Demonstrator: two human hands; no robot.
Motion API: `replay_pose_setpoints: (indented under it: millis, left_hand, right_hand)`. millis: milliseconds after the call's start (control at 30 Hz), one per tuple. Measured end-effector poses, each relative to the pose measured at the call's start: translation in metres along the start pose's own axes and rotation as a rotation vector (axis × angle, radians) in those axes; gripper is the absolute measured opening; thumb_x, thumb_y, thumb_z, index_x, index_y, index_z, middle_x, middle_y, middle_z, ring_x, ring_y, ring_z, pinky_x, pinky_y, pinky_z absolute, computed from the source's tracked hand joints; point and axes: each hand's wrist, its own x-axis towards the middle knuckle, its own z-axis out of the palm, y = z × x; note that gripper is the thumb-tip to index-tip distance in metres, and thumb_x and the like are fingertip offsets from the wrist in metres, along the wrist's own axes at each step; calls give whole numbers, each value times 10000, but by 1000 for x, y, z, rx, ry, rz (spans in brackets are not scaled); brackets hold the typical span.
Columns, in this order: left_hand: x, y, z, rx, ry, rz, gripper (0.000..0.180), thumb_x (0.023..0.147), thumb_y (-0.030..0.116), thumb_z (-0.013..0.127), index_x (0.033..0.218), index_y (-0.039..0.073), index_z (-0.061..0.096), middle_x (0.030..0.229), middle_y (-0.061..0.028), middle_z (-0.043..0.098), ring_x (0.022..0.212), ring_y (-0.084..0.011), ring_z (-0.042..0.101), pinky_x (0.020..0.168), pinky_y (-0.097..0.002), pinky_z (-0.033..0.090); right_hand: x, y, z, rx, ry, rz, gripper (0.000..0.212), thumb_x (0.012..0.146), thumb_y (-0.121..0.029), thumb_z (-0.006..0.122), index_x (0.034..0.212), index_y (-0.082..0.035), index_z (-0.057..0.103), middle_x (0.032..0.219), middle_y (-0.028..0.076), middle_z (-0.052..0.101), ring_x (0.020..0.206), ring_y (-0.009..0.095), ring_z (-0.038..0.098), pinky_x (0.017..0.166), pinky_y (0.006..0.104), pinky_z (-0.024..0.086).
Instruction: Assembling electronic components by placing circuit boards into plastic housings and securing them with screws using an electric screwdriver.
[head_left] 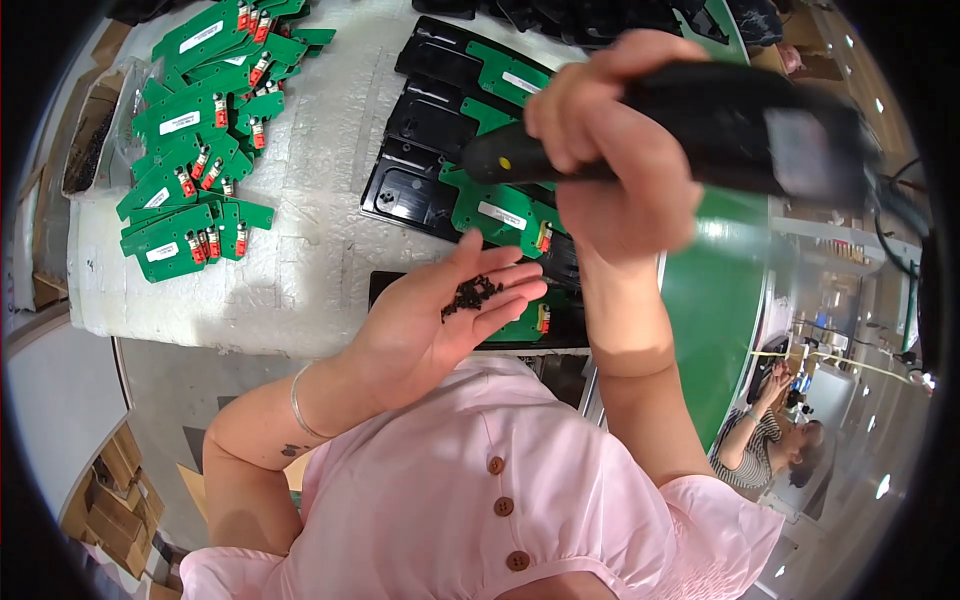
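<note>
The left hand (430,320) lies palm up, a small heap of screws (472,293) resting on the fingers (510,290). Directly above those fingers the right hand (610,150) grips a power screwdriver (700,130), whose tip points left and whose body runs off to the right. Beyond and beneath the fingers, a column of trays (420,125) lies on the worktop (310,260), each tray carrying a circuit board (500,212). One further tray (560,325) sits just under the fingertips. Well to the left of the fingers, a loose pile of boards (200,130) lies on the worktop. A belt (715,290) runs to the right of the fingers.
</note>
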Motion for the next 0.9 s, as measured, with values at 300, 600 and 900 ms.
replay_pose_setpoints:
  millis: [300, 600, 900]
  left_hand:
    - [-9, 1, -12, 153, -107, 17, 295, 926, 132, 389, 1154, -50, 434, 1065, -201, 557, 988, -277, 568, 856, -315, 472]
    - [-10, 3, -17, 292, -159, -10, 176, 920, 166, 435, 944, 7, 508, 863, -114, 595, 785, -182, 594, 670, -245, 485]
    - [0, -45, -40, 410, -195, -432, 202, 896, 212, 505, 877, 24, 575, 761, -21, 556, 685, -71, 512, 633, -192, 442]
  right_hand:
    - [2, 20, -1, -26, 40, 128, 202, 699, -9, 450, 899, 17, 442, 576, 77, 462, 459, 142, 400, 488, 294, 371]
    - [3, 23, 4, -244, -56, 91, 166, 678, 26, 475, 832, -10, 425, 584, 84, 467, 462, 137, 406, 478, 290, 375]
    - [5, 13, 5, -126, 53, 104, 188, 699, -38, 464, 882, 1, 449, 574, 45, 431, 461, 134, 401, 507, 286, 374]
